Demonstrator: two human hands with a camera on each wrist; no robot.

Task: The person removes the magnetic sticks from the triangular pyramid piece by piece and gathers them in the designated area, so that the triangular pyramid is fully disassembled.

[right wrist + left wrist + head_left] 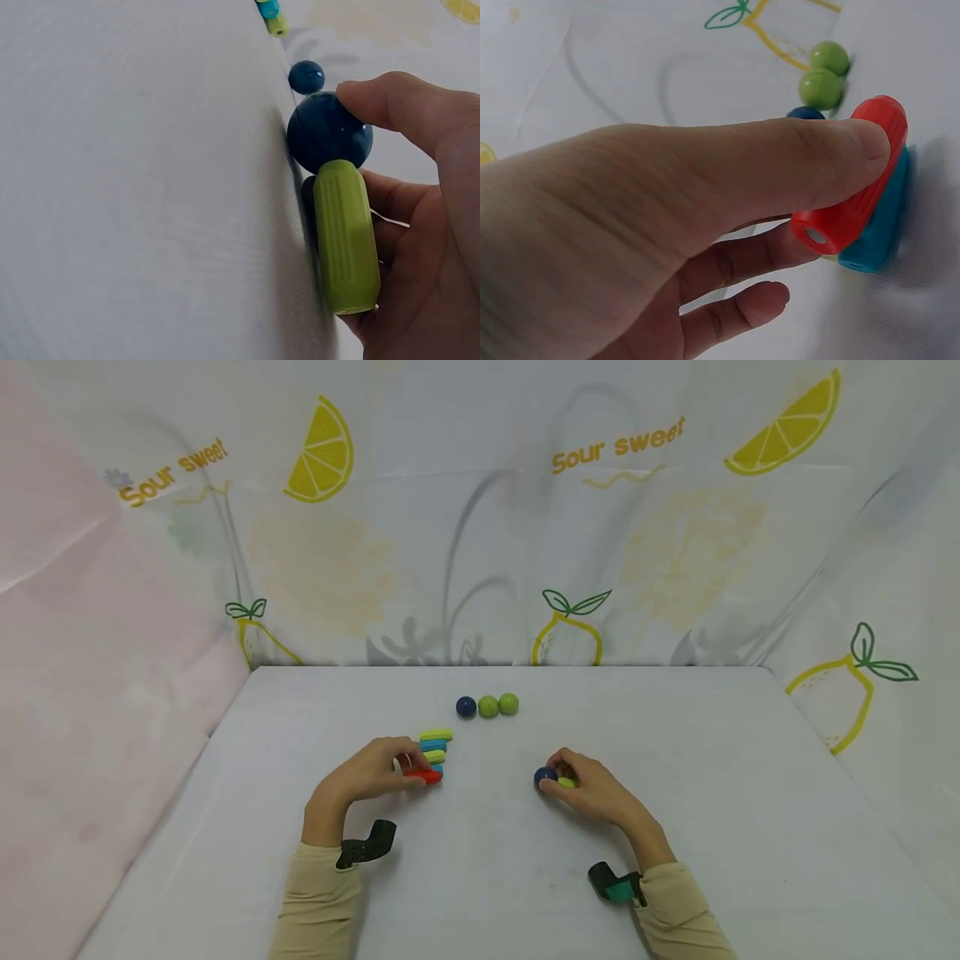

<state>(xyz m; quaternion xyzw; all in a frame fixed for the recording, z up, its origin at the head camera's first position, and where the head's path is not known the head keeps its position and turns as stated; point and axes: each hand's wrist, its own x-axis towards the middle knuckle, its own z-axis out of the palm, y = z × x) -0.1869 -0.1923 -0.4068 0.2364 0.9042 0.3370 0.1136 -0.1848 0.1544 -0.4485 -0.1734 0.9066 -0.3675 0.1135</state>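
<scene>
In the head view my left hand (375, 770) is at the near end of a column of short rods. Its thumb and fingers pinch a red rod (855, 187), which has a metal spot in its near end. Close against the red rod is a blue rod (885, 217). My right hand (592, 787) grips a dark blue ball (330, 133) between thumb and fingers. A lime-green ribbed rod (346, 240) touches that ball end-on and extends towards the palm. Part of a dark shape behind the rod is hidden.
Lime-green and blue rods (433, 746) lie stacked in a column beyond the left hand. Farther back, a dark blue ball (466, 707) and two green balls (488, 706) sit in a row on the white table (480, 877). A printed cloth (450, 527) hangs behind.
</scene>
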